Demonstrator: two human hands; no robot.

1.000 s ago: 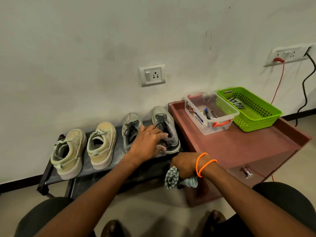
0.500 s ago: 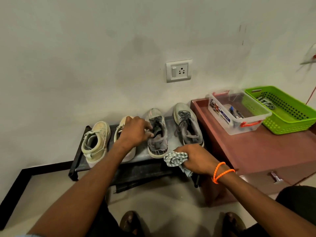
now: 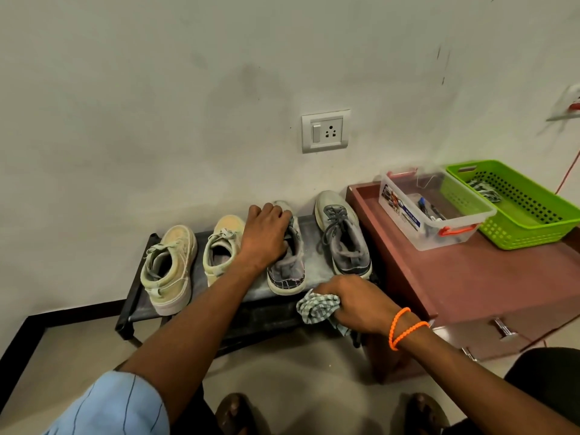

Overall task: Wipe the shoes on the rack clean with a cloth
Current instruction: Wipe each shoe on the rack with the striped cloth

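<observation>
A low black shoe rack (image 3: 135,306) stands against the wall with two pairs of shoes, heels toward me. Two cream sneakers (image 3: 168,268) (image 3: 219,246) sit at the left, two grey sneakers at the right. My left hand (image 3: 263,237) lies over the front of the left grey sneaker (image 3: 287,271), fingers curled over its tongue and laces. The right grey sneaker (image 3: 342,237) stands untouched. My right hand (image 3: 354,301) grips a bunched checked cloth (image 3: 317,309) at the rack's front edge, just below the grey pair.
A reddish-brown low cabinet (image 3: 470,284) adjoins the rack on the right, carrying a clear plastic box (image 3: 433,208) and a green basket (image 3: 514,205). A wall socket (image 3: 326,131) is above the shoes. My knees and feet are at the bottom edge.
My left hand has moved from the gap beside the cream sneaker onto the left grey sneaker and curled over it. My right hand with the cloth stays at the rack's front edge.
</observation>
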